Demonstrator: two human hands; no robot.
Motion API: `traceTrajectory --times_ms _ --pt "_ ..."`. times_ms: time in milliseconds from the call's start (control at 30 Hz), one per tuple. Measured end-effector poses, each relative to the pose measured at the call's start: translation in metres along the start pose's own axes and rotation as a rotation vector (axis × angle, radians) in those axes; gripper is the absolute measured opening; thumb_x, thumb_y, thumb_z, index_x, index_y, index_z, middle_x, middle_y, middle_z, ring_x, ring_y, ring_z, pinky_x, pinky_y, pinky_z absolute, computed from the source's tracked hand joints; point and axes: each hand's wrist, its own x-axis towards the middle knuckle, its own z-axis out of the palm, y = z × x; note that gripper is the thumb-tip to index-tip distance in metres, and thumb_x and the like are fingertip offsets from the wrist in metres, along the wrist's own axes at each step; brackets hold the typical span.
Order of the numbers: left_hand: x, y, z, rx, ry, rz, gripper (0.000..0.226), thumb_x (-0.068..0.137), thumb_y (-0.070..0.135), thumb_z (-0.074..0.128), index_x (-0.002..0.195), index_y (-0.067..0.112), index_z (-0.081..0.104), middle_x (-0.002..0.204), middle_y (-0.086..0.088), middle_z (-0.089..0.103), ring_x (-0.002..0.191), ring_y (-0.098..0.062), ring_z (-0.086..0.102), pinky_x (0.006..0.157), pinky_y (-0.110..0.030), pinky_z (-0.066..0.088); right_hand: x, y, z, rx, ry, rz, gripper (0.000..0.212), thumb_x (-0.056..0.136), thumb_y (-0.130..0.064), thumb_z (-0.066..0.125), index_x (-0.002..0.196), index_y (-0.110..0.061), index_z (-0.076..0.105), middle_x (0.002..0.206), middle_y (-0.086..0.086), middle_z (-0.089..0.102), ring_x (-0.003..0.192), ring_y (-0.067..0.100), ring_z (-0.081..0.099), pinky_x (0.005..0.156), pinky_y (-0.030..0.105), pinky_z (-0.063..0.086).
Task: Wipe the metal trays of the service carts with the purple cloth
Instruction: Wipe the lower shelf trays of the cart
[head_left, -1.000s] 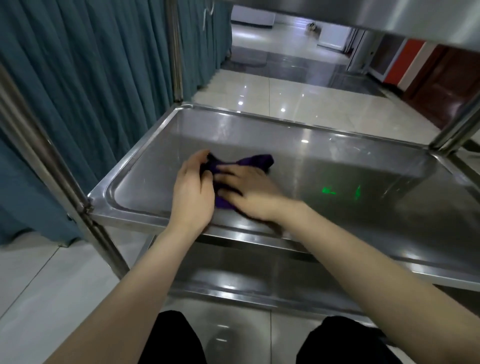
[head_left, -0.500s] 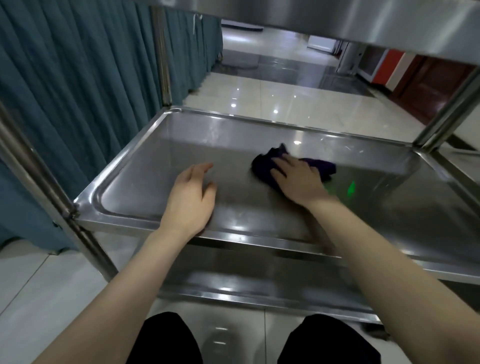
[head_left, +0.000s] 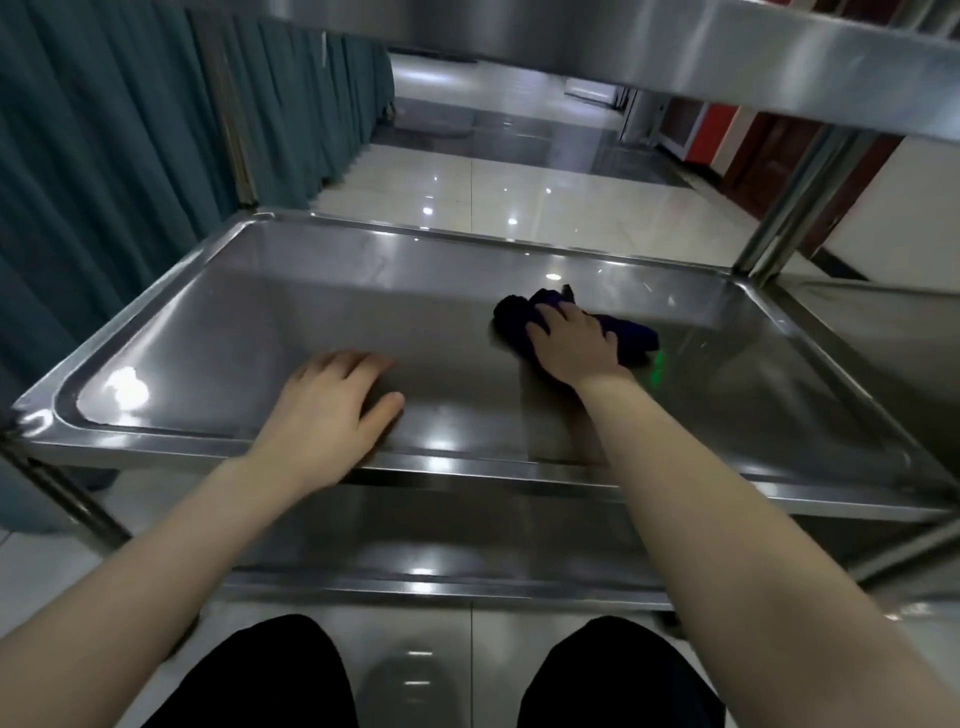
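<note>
The right hand (head_left: 574, 345) has travelled further toward the tray's right side than half a second ago, carrying the purple cloth (head_left: 618, 332) with it; a second ago both hands met over the cloth near the front left. The left hand (head_left: 332, 410) has stayed near the front edge, left of centre. The metal tray (head_left: 249, 306), the cart's middle shelf, fills most of the view, with another steel shelf (head_left: 649, 36) above and a teal curtain (head_left: 104, 171) on the left. The right arm reaches forward, palm down, fingers pressing the bunched cloth flat onto the tray, right of centre. The left hand lies palm down with fingers loosely together, empty, its heel over the front rim.
</note>
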Motion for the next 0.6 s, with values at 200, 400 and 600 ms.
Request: traceTrajectory --times_ms 200,400,600 --pt "0.012 0.068 0.023 -0.123 0.03 0.03 0.048 0.091 0.037 0.038 0.129 0.012 0.055 0.13 -0.013 0.057 0.116 -0.038 0.052 0.094 -0.045 0.043 -0.116 0.027 0.003 -0.071 0.066 -0.301 0.05 0.099 -0.052 0.03 0.145 -0.038 0.037 0.155 -0.007 0.031 0.136 0.022 0.035 0.111 0.043 0.025" --pt "0.023 0.096 0.044 0.052 -0.039 0.158 0.053 0.095 0.043 0.03 0.139 0.019 0.047 0.139 -0.006 0.051 0.133 -0.029 0.04 0.109 -0.044 0.032 -0.107 0.069 -0.012 -0.084 -0.005 -0.33 0.05 0.098 -0.056 0.03 0.146 -0.042 0.034 0.155 -0.011 0.029 0.135 0.021 0.036 0.109 0.04 0.026" --pt "0.024 0.098 0.045 0.108 -0.122 0.138 0.075 0.083 0.058 0.003 0.14 0.032 0.044 0.15 0.007 0.038 0.139 -0.019 0.031 0.115 -0.044 0.023 0.016 0.078 -0.016 -0.002 -0.023 -0.001 0.049 0.102 -0.044 0.029 0.15 -0.031 0.027 0.16 -0.002 0.018 0.145 0.026 0.019 0.116 0.053 0.012"
